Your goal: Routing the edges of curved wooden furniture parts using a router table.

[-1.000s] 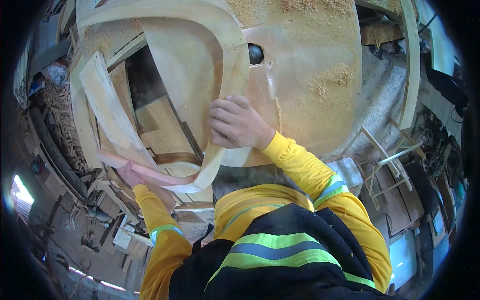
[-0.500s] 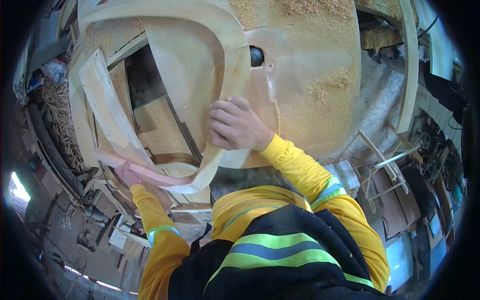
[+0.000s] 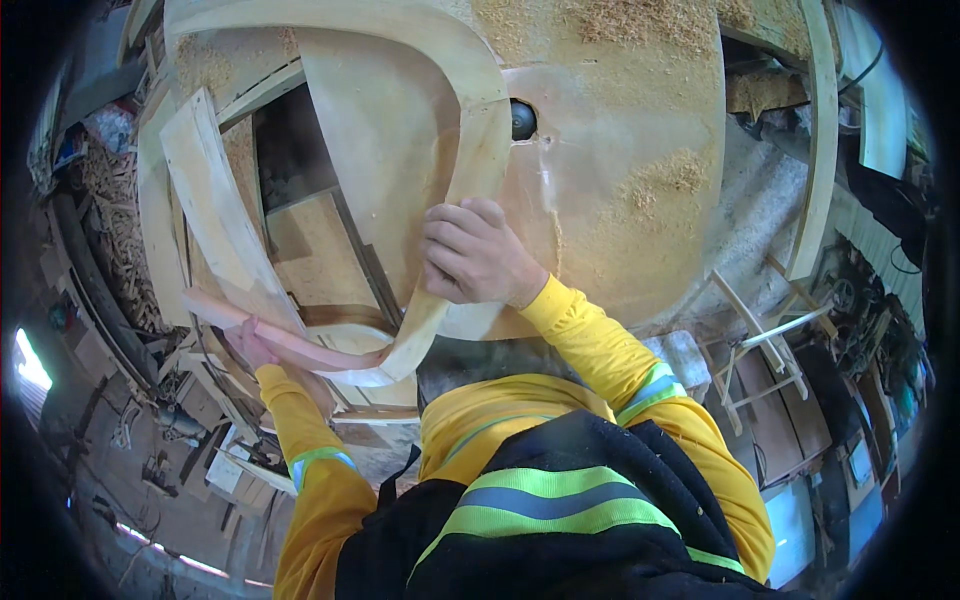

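Two hands, both on one curved wooden frame (image 3: 482, 140); your right hand (image 3: 475, 250) is clenched over the frame's right-hand side, fingers curled across it, knuckles up; your left hand (image 3: 252, 346) grasps the pinkish near-left leg, a digit showing over the top, the rest of the grip hidden, so you can't tell how tight it is.

Frame sits over the left part of the surface (image 3: 620, 240); its near bend shows past the surface's near edge, its far side runs out toward the far left corner; can't tell how much of it actually rests on the wood.

Counts: one dark round piece (image 3: 523, 120) in one hole, just right of the frame, well in from the right edge; one loose curved board (image 3: 222, 200) at the left edge, its near end by your left hand's leg of the frame; sawdust (image 3: 665, 180) in at least two patches, one near the right edge, one toward the far edge; one long wooden bar (image 3: 818, 150) beyond the right edge; two yellow sleeves (image 3: 600, 330), each with a reflective band.
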`<state>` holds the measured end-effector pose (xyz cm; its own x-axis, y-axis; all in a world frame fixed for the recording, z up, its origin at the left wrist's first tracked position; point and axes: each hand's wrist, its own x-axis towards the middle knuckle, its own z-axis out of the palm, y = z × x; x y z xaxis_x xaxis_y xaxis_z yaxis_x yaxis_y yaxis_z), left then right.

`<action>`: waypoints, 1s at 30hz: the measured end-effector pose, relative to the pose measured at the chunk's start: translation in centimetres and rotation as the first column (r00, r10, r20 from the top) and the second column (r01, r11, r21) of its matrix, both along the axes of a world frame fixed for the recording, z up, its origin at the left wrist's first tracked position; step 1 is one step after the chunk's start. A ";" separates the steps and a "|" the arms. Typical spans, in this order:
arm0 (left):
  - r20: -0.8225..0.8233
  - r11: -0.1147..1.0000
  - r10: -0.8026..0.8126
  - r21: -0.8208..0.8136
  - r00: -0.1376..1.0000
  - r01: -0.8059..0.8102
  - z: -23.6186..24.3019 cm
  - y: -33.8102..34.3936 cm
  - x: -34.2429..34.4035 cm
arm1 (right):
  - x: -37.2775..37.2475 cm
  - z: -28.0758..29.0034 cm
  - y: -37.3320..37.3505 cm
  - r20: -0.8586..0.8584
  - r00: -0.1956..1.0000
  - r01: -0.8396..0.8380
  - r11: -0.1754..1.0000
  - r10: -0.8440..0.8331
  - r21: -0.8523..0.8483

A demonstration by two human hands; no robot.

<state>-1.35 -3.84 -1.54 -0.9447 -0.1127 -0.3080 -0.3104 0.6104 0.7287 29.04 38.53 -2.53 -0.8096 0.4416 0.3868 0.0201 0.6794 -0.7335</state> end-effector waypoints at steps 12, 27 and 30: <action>-0.017 0.997 0.040 0.063 0.999 -0.038 0.2 1.2 0.5 | 0.2 -0.1 -0.1 0.022 1.000 -0.013 1.000 0.013 0.008; -0.003 0.996 0.093 -0.011 0.996 -0.093 -2.0 -3.5 -1.8 | 0.0 0.9 0.5 0.042 0.999 -0.003 0.999 0.002 0.039; 0.022 0.998 0.048 -0.049 0.999 -0.047 -1.6 -1.2 -1.1 | 0.4 1.0 0.5 0.082 0.996 0.017 0.999 -0.021 0.049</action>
<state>-2.45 -5.00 -3.14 -0.9307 -0.1724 -0.3225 -0.3560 0.6293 0.6909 29.44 39.01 -1.53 -0.8314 0.4394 0.3402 0.0924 0.7129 -0.6951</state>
